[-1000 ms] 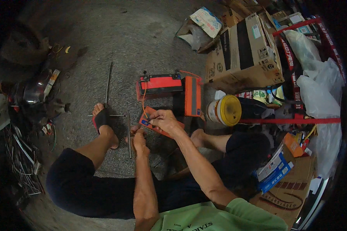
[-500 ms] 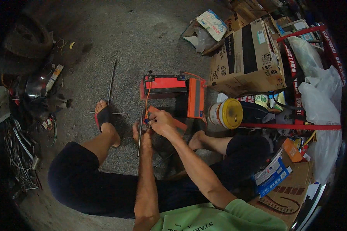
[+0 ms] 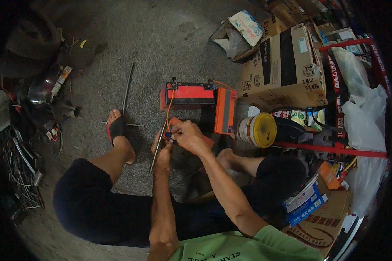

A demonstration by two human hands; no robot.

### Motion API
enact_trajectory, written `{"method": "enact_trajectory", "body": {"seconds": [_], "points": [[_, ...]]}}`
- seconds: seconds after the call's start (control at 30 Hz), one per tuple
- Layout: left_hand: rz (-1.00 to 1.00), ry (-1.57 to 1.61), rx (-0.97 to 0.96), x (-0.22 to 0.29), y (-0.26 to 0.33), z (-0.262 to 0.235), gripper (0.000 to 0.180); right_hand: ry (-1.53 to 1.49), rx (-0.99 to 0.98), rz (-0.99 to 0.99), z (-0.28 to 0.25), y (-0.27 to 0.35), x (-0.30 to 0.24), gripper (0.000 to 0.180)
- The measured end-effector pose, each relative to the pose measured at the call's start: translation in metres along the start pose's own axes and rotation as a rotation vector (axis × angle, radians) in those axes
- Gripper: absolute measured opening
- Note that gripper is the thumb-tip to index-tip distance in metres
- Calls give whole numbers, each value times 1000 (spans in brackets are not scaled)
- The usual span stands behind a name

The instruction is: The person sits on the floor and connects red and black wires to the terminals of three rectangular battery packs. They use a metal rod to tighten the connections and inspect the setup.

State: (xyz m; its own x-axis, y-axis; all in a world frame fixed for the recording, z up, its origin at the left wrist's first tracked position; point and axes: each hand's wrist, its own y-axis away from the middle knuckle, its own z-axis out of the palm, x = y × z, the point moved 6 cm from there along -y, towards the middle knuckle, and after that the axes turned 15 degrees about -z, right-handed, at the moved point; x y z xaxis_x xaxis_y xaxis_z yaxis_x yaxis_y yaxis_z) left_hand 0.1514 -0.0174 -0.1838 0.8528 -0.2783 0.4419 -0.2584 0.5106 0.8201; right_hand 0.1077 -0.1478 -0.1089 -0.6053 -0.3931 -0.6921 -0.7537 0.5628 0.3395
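Between my knees, both hands meet at a small blue piece (image 3: pixel 168 135) where a thin orange wire (image 3: pixel 168 112) ends. My left hand (image 3: pixel 161 153) is closed, with a thin metal rod (image 3: pixel 154 161) passing between its thumb and fingers, its thumb near the blue piece. My right hand (image 3: pixel 188 134) is pinched at the blue piece, its fingertips partly hidden. Under it lies an orange block (image 3: pixel 207 141), mostly covered. Beyond stands a red and black battery (image 3: pixel 189 94), to which the wire runs. An orange battery (image 3: pixel 224 111) with a grey stripe is on its right.
A white bucket with a yellow lid (image 3: pixel 264 130) lies tipped by the orange battery. Large cardboard boxes (image 3: pixel 283 65) and plastic bags (image 3: pixel 366 117) crowd the right. Another rod (image 3: pixel 128 89) is near my left foot. Wires and metal scrap (image 3: pixel 24 161) line the left.
The rod at my left hand has tilted, its lower end swinging left. Both hands stay together at the blue piece, shifting slightly. The whole view has moved a little.
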Motion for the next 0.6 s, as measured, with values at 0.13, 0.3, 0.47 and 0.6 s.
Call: {"method": "enact_trajectory", "body": {"seconds": [0.13, 0.3, 0.47, 0.6], "points": [[57, 5, -30, -5, -6, 3, 29, -92, 11, -72, 0, -7, 13, 25], [-38, 31, -5, -5, 0, -1, 49, -281, -49, 9, 5, -4, 27, 22], [15, -28, 6, 9, 8, 2, 58, -241, -7, -28, 9, -6, 33, 22], [75, -53, -41, 11, 6, 1, 58, -209, -44, 27, 11, -7, 34, 24]]}}
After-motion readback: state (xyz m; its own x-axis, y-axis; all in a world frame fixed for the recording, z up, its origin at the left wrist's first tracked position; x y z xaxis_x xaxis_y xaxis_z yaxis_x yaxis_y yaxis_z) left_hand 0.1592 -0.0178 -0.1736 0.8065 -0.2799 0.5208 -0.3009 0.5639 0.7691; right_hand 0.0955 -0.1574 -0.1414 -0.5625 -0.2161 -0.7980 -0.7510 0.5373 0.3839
